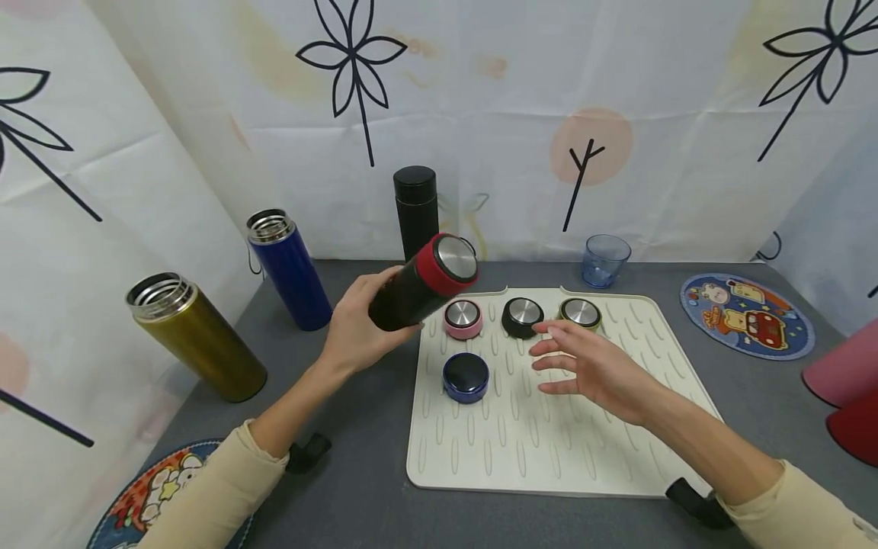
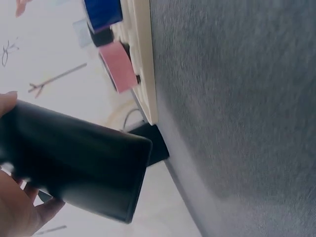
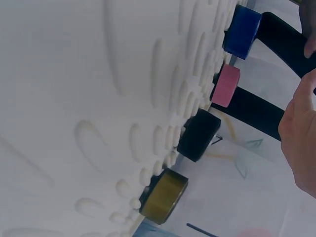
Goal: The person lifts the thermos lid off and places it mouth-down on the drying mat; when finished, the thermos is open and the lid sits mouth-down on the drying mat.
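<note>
My left hand [image 1: 358, 326] grips a black thermos [image 1: 403, 299] with a red-banded, silver-topped lid, tilted above the table. In the left wrist view its black body [image 2: 74, 160] fills the lower left. My right hand [image 1: 600, 372], fingers loosely extended, hovers over a cream ridged mat [image 1: 521, 450] and holds nothing. Nearest to it are a black lid [image 1: 521, 316] and an olive-gold lid [image 1: 581, 311]; in the head view its fingertips overlap the black lid's edge, and contact cannot be told. A pink lid [image 1: 463, 319] and a blue lid [image 1: 466, 377] also lie on the mat.
Lidless gold [image 1: 206, 343] and blue [image 1: 291, 274] flasks stand at left. Behind the held thermos is another black flask [image 1: 416, 210]. A blue glass [image 1: 605, 261] and a round cartoon mat [image 1: 748, 316] are at back right. Pink [image 1: 847, 370] and red [image 1: 857, 427] objects enter at right.
</note>
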Demonstrator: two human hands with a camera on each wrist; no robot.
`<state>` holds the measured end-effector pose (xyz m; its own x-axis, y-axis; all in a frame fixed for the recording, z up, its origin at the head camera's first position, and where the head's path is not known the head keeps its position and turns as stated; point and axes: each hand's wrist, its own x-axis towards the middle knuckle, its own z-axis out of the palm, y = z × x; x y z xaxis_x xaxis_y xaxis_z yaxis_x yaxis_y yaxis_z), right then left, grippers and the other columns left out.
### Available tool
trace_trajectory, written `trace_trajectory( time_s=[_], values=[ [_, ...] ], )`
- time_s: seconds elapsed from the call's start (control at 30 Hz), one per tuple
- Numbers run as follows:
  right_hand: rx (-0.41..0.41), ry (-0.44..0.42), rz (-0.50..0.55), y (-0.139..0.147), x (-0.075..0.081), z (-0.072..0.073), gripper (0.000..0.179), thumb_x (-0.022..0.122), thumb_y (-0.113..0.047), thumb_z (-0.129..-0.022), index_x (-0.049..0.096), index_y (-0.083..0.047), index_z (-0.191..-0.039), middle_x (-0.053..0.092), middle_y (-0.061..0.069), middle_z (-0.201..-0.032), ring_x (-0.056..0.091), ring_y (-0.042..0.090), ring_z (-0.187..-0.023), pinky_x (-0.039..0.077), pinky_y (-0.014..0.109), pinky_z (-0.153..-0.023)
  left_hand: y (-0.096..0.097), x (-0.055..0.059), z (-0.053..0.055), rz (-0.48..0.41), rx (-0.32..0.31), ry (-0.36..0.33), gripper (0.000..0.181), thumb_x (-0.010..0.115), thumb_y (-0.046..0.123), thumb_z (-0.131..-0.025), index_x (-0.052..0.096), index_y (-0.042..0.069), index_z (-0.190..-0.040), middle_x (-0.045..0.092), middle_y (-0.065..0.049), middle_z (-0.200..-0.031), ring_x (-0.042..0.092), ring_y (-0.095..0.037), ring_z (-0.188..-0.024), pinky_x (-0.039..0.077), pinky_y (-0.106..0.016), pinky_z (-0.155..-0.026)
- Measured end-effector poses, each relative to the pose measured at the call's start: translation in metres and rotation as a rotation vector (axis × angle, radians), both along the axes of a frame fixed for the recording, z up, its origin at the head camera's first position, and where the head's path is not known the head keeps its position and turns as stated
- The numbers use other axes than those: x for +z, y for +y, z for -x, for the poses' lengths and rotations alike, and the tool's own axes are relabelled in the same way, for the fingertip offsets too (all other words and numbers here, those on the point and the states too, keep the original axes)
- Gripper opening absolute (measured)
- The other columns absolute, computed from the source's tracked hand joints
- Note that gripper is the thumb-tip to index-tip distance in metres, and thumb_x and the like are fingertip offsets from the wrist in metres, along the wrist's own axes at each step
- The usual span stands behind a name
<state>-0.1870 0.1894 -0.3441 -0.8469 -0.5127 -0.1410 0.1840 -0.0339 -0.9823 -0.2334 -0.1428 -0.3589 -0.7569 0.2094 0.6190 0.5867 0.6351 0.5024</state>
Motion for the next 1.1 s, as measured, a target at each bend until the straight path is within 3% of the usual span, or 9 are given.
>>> trace_trajectory(
  time_s=[0.3,0.47,0.73,0.87,1.1],
  values=[
    [0.018,0.052,-0.01,-0.01,0.015,0.001,0.057,0.04,-0.032,-0.103,0.022,0.004,-0.143,0.038,0.024,-0.125,0.05,0.031,-0.111,0.049,0.051,-0.086,0.015,-0.001,-0.022,0.212,-0.056,0.071,0.078,0.09,0.026,-0.062,0.056,0.016,-0.132,0.058,-0.008,-0.116,0.055,-0.026,-0.103,0.053,-0.048,-0.077],
    [0.004,0.041,-0.022,-0.018,0.021,0.001,0.058,0.043,-0.033,-0.102,0.023,0.001,-0.144,0.035,0.025,-0.131,0.048,0.034,-0.114,0.049,0.052,-0.085,0.018,-0.003,-0.027,0.322,-0.074,0.105,0.075,0.088,0.026,-0.064,0.058,0.014,-0.131,0.058,-0.008,-0.117,0.055,-0.025,-0.099,0.055,-0.044,-0.071],
    [-0.012,0.047,-0.058,-0.027,0.023,0.001,0.06,0.051,-0.028,-0.099,0.023,0.0,-0.145,0.028,0.026,-0.143,0.037,0.05,-0.126,0.05,0.054,-0.082,0.022,-0.004,-0.032,0.418,-0.076,0.149,0.074,0.088,0.028,-0.063,0.059,0.016,-0.13,0.058,-0.006,-0.117,0.057,-0.025,-0.1,0.054,-0.043,-0.07],
    [-0.054,0.065,-0.103,-0.031,0.023,0.0,0.062,0.06,-0.022,-0.095,0.028,0.001,-0.143,0.034,0.027,-0.133,0.042,0.048,-0.122,0.05,0.053,-0.081,0.025,-0.002,-0.036,0.464,-0.058,0.177,0.073,0.087,0.028,-0.063,0.059,0.016,-0.13,0.059,-0.007,-0.115,0.058,-0.025,-0.099,0.055,-0.042,-0.07],
    [-0.093,0.147,-0.167,-0.033,0.022,-0.002,0.057,0.068,-0.016,-0.089,0.041,0.003,-0.135,0.043,0.024,-0.126,0.054,0.035,-0.111,0.053,0.041,-0.081,0.029,0.002,-0.041,0.513,-0.038,0.205,0.07,0.086,0.026,-0.064,0.061,0.016,-0.128,0.06,-0.008,-0.114,0.058,-0.026,-0.098,0.055,-0.042,-0.072]
  ],
)
